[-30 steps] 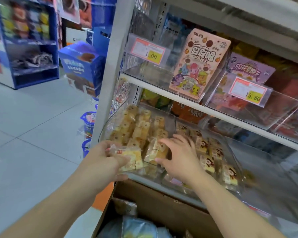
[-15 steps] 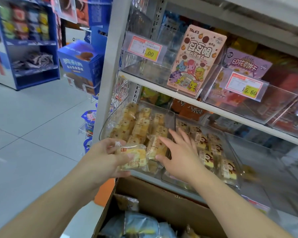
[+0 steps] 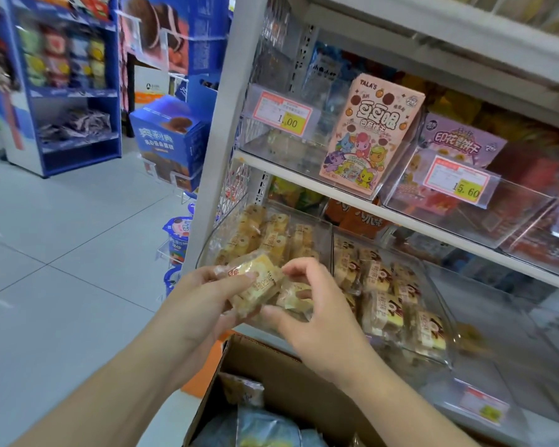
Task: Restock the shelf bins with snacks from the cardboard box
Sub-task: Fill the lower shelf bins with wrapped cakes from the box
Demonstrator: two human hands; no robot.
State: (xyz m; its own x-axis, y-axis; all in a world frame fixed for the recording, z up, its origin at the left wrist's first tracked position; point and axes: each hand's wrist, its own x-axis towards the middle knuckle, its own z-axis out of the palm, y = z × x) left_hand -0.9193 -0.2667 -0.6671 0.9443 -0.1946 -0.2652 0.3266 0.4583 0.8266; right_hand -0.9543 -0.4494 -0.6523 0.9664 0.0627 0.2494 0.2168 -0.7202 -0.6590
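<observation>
Even, bright indoor light fills the aisle; its source is out of view. The pale grey tiled floor [image 3: 62, 253] carries a soft sheen and scarcely any shadow. The clear plastic shelf bins [image 3: 433, 317] show milky glare. The blue display rack at far left [image 3: 68, 91] is smeared by blur, and the wide lens bends the grey metal shelf upright [image 3: 220, 124] near the edges.

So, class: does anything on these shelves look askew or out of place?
Yes. The pink cartoon snack box leans tilted against a clear bin's wall, between two bins, not inside either. Nothing looks spilled.
</observation>
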